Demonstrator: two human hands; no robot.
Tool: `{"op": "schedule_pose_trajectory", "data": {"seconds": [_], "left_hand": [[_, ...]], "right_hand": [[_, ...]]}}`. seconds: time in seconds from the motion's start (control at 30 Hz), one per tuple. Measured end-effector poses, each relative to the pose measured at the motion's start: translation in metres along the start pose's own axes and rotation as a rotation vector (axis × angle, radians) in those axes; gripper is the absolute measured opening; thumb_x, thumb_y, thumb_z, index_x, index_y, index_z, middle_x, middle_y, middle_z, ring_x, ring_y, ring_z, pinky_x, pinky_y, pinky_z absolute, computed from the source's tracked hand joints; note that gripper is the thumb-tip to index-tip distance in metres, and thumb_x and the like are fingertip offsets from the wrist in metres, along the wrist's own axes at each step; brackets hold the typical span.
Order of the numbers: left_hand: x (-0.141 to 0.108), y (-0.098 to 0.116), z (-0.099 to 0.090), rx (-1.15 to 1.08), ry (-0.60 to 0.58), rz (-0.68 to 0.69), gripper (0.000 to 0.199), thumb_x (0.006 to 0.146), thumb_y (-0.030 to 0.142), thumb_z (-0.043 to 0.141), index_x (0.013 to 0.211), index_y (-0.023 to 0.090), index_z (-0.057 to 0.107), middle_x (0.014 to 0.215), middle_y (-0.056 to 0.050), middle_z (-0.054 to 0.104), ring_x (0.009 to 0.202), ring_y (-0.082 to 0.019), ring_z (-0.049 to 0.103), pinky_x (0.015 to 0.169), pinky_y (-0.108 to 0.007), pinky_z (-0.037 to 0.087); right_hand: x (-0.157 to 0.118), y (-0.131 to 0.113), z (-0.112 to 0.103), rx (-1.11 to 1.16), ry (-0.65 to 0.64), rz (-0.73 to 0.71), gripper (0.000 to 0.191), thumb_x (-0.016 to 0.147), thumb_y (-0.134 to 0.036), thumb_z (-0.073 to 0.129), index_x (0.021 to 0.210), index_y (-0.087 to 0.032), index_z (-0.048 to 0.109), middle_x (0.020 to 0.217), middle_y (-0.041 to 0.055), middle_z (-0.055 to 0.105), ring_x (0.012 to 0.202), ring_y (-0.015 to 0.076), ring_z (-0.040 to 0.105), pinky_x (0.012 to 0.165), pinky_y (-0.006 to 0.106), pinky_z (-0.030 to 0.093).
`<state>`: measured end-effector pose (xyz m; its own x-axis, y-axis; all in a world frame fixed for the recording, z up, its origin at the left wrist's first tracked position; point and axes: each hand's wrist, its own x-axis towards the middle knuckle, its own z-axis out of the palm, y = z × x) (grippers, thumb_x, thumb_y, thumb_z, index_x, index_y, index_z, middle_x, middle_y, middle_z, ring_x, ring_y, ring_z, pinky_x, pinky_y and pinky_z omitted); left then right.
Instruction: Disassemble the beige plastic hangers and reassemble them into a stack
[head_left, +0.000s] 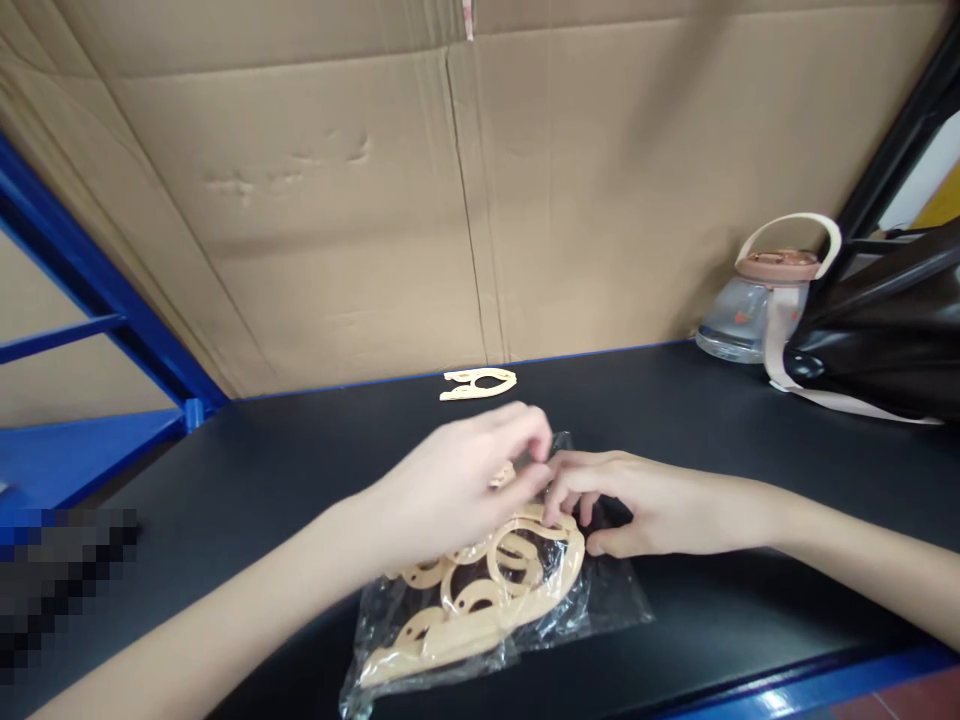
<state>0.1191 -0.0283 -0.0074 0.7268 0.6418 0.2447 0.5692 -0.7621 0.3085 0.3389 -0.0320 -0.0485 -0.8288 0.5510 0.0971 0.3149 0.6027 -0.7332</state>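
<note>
A clear plastic bag (600, 600) lies near the table's front edge, with several cream folding hangers (465, 632) inside it. My left hand (480, 470) is over the bag's upper part, slightly blurred. Its fingers are bent, with a gap between thumb and forefinger; a small cream piece shows just under them. At the bag's right side my right hand (611, 500) has its bent fingers on the plastic beside the curved end of a hanger. Its thumb rests lower on the bag. Farther back, one folded cream hanger (480, 384) lies apart on the black table.
The black tabletop (300, 470) meets a cardboard wall (337, 220) at the back. A clear bottle (757, 300) with a pinkish lid and strap stands at the right rear, beside a shiny black bag (892, 320). Blue metal framing (127, 320) runs along the left.
</note>
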Motion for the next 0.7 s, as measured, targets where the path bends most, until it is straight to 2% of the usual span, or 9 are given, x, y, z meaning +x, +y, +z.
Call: {"op": "schedule_pose_trajectory", "data": {"seconds": [0.07, 0.1, 0.2, 0.27, 0.33, 0.4, 0.5, 0.6, 0.7], "left_hand": [[-0.01, -0.02, -0.005, 0.012, 0.067, -0.088, 0.008, 0.088, 0.026, 0.046, 0.084, 0.021, 0.052, 0.075, 0.003, 0.051, 0.066, -0.012, 0.049, 0.062, -0.025, 0.041], [-0.016, -0.031, -0.006, 0.005, 0.088, -0.108, 0.01, 0.089, 0.027, 0.045, 0.087, 0.021, 0.053, 0.079, 0.001, 0.053, 0.073, -0.014, 0.051, 0.067, -0.027, 0.043], [-0.033, -0.067, -0.001, -0.038, 0.052, -0.115, 0.021, 0.091, 0.032, 0.046, 0.106, 0.024, 0.058, 0.109, -0.003, 0.056, 0.103, -0.019, 0.051, 0.091, -0.034, 0.042], [-0.04, -0.086, 0.009, -0.047, 0.006, -0.143, 0.026, 0.092, 0.035, 0.044, 0.11, 0.028, 0.062, 0.118, -0.004, 0.053, 0.111, -0.021, 0.049, 0.1, -0.038, 0.038], [-0.041, -0.096, 0.019, -0.069, 0.004, -0.175, 0.029, 0.093, 0.037, 0.042, 0.109, 0.028, 0.064, 0.118, -0.004, 0.055, 0.111, -0.021, 0.05, 0.101, -0.039, 0.038], [-0.04, -0.097, 0.025, -0.09, 0.027, -0.176, 0.029, 0.094, 0.037, 0.042, 0.109, 0.028, 0.065, 0.117, -0.004, 0.056, 0.112, -0.021, 0.051, 0.101, -0.039, 0.038], [-0.038, -0.086, 0.024, -0.158, 0.059, -0.165, 0.03, 0.093, 0.036, 0.044, 0.116, 0.028, 0.061, 0.12, -0.004, 0.056, 0.114, -0.02, 0.05, 0.103, -0.039, 0.038], [-0.039, -0.07, 0.02, -0.251, -0.038, -0.126, 0.032, 0.092, 0.033, 0.048, 0.122, 0.031, 0.057, 0.131, -0.005, 0.05, 0.122, -0.022, 0.046, 0.098, -0.037, 0.043], [-0.041, -0.062, 0.018, -0.287, -0.147, -0.073, 0.032, 0.092, 0.031, 0.049, 0.123, 0.034, 0.057, 0.136, -0.004, 0.048, 0.129, -0.024, 0.039, 0.093, -0.036, 0.047]], "right_hand": [[0.001, 0.002, 0.0, 0.052, 0.011, 0.027, 0.024, 0.083, -0.014, 0.06, 0.106, -0.019, 0.059, 0.104, 0.0018, 0.06, 0.086, 0.0112, 0.059, 0.079, 0.024, 0.05], [0.001, 0.003, 0.0, 0.062, 0.029, 0.055, 0.022, 0.083, -0.018, 0.062, 0.104, -0.019, 0.06, 0.098, 0.0007, 0.063, 0.083, 0.0114, 0.06, 0.076, 0.024, 0.051], [0.003, 0.006, 0.002, 0.074, 0.068, 0.132, 0.02, 0.079, -0.027, 0.068, 0.097, -0.019, 0.063, 0.084, -0.0011, 0.066, 0.07, 0.0108, 0.061, 0.064, 0.022, 0.05], [0.004, 0.006, 0.004, 0.116, 0.071, 0.15, 0.02, 0.078, -0.029, 0.069, 0.094, -0.018, 0.064, 0.081, -0.0007, 0.068, 0.067, 0.0105, 0.061, 0.062, 0.022, 0.05], [0.005, 0.005, 0.007, 0.199, 0.075, 0.173, 0.022, 0.078, -0.03, 0.069, 0.095, -0.017, 0.065, 0.082, 0.0007, 0.069, 0.068, 0.0113, 0.063, 0.065, 0.023, 0.051], [0.005, 0.004, 0.009, 0.289, 0.076, 0.208, 0.025, 0.078, -0.031, 0.069, 0.097, -0.016, 0.065, 0.084, 0.0024, 0.07, 0.07, 0.0124, 0.064, 0.067, 0.024, 0.051], [0.003, 0.003, 0.013, 0.366, 0.057, 0.235, 0.035, 0.078, -0.032, 0.069, 0.109, -0.016, 0.062, 0.088, 0.0038, 0.07, 0.073, 0.0131, 0.064, 0.069, 0.025, 0.051], [0.003, 0.0, 0.014, 0.34, 0.041, 0.199, 0.04, 0.083, -0.032, 0.065, 0.12, -0.018, 0.058, 0.09, 0.0031, 0.068, 0.076, 0.0123, 0.062, 0.07, 0.024, 0.049], [0.003, -0.005, 0.013, 0.273, -0.016, 0.15, 0.034, 0.087, -0.028, 0.058, 0.121, -0.022, 0.058, 0.09, 0.0012, 0.065, 0.077, 0.0114, 0.059, 0.069, 0.022, 0.048]]}}
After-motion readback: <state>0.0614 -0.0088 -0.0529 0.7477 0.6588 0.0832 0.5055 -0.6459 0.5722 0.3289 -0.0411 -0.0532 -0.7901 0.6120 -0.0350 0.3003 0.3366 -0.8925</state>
